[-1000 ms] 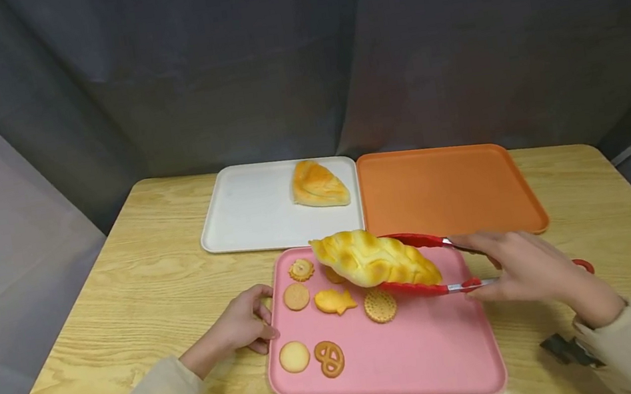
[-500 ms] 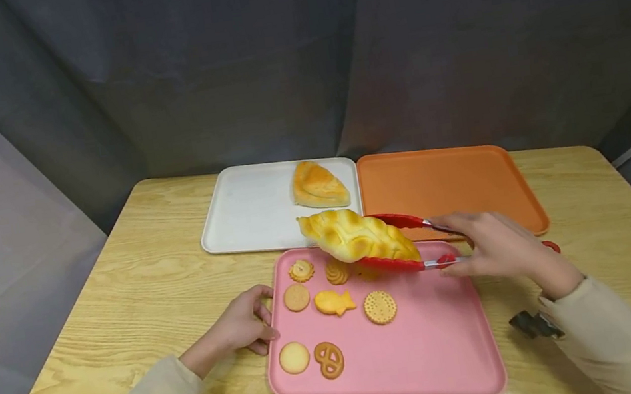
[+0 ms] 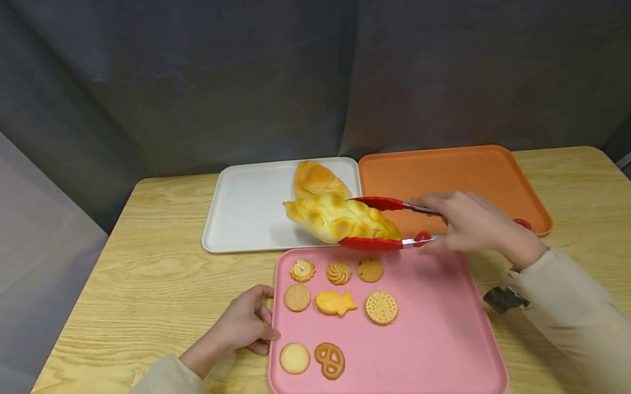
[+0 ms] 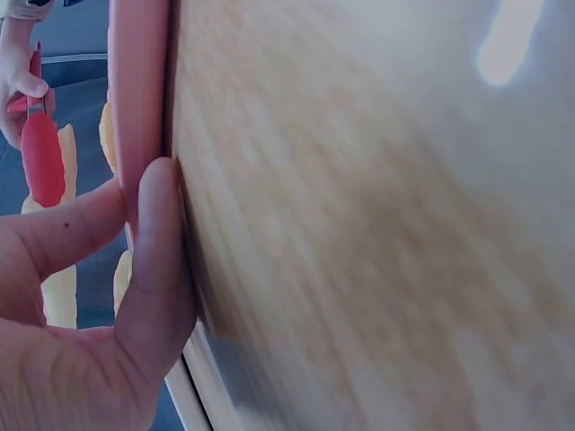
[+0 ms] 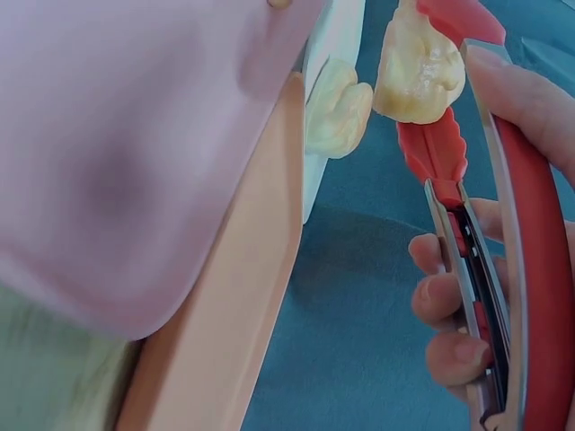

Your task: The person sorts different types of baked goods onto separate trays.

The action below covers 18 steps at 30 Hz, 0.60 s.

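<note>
Head view, from the left: the left hand (image 3: 245,321) pinches the left rim of a pink tray (image 3: 423,357), where a brown pretzel (image 3: 330,360) and a fish-shaped cookie (image 3: 335,302) lie among round cookies (image 3: 381,308). Beyond it, a white tray (image 3: 256,205) bears a triangular bread (image 3: 316,180). A braided loaf (image 3: 333,216), clamped in red tongs (image 3: 370,244), hangs raised near the white tray's front edge, apart from the triangular bread. Farther right, the right hand (image 3: 470,219) grips the tongs, with an orange tray (image 3: 445,172) just behind.
</note>
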Each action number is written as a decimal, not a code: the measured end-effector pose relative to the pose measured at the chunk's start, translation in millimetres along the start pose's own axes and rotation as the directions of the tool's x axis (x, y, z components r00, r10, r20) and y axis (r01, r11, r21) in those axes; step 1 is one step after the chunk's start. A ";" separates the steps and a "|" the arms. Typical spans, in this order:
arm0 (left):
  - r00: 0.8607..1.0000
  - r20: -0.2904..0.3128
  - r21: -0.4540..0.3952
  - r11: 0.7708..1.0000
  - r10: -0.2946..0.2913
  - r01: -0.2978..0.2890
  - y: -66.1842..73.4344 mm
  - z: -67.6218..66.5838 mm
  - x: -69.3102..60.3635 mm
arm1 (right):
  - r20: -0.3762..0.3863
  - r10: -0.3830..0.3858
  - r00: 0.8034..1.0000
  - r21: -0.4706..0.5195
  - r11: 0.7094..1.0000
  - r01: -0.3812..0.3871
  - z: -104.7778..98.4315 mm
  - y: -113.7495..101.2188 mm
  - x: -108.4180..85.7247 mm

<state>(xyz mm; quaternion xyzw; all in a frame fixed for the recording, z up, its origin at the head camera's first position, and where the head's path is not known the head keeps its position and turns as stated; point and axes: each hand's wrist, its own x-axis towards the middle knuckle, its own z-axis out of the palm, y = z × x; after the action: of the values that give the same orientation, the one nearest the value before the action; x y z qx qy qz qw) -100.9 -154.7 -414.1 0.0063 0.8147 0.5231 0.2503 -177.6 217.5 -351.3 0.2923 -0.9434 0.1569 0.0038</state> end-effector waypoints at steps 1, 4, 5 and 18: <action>1.000 -0.002 0.000 1.000 -0.003 0.003 0.0 0.0 0.0 | 0.007 0.004 1.000 0.002 1.000 -0.004 -0.2 -0.8 3.0; 1.000 -0.004 -0.004 1.000 -0.009 0.009 0.1 -0.2 0.4 | 0.026 0.022 0.999 0.010 1.000 -0.023 -1.0 -4.0 11.8; 1.000 -0.003 -0.005 1.000 -0.009 0.009 0.0 -0.2 0.6 | 0.030 0.026 0.999 0.011 1.000 -0.027 -0.9 -4.7 14.4; 1.000 0.008 -0.011 1.000 -0.002 0.002 0.5 -0.6 -0.4 | 0.071 0.050 0.996 0.048 0.997 -0.053 -1.8 -20.4 44.8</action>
<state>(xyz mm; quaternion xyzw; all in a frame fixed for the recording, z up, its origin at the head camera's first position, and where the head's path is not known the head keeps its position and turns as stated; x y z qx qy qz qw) -100.9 -155.1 -413.3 0.0064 0.8108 0.5272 0.2543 -203.6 177.5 -339.1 0.2732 -0.9459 0.1701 -0.0403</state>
